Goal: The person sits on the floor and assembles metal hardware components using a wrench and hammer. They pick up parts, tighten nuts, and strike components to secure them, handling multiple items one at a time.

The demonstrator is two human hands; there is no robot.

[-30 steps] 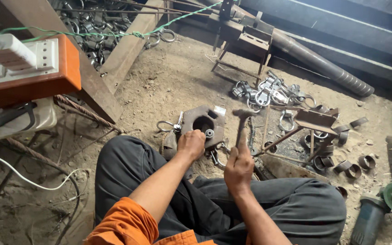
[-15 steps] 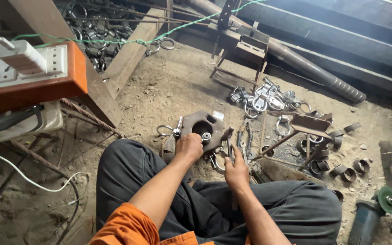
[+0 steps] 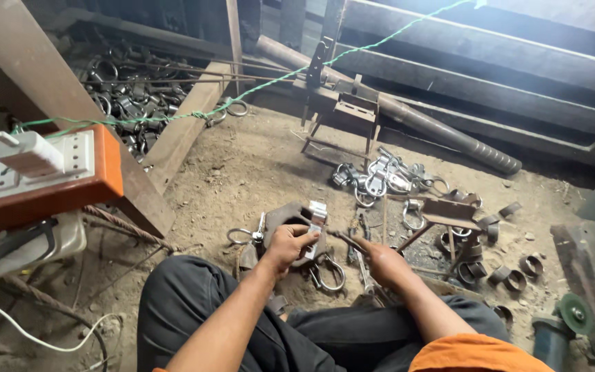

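here your left hand [image 3: 289,242] grips the metal clamp piece [image 3: 317,219] on the dark block [image 3: 290,219], its long axis running away from you. your right hand [image 3: 383,260] is clenched on the hammer handle [image 3: 350,242], which points left toward the clamp.

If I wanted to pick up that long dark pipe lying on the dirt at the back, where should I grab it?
Probably near the ridged free end of the pipe, coming down from above. That end lies bare on the dirt floor, while the other end runs under the small metal stand and beams, so there's less room there.
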